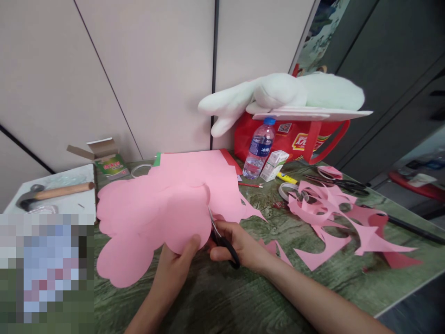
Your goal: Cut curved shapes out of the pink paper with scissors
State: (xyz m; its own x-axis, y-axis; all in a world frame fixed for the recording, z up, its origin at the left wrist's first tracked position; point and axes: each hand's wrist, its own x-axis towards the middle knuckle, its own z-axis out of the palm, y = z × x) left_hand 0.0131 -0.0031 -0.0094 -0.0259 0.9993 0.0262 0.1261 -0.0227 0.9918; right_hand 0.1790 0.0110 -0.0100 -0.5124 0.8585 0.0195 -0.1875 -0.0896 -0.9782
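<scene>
Left hand [176,262] pinches the pink paper [186,218] at its near edge, apparently to steady it against the scissors [228,245], grasped by the right hand [243,245].

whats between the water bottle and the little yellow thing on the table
In the head view, a small white carton sits between the water bottle and the yellow thing.

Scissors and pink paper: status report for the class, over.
Right hand holding scissors at the edge of the pink paper. Left hand pinching that paper. Scraps off to the right, apart from the scissors.
</scene>
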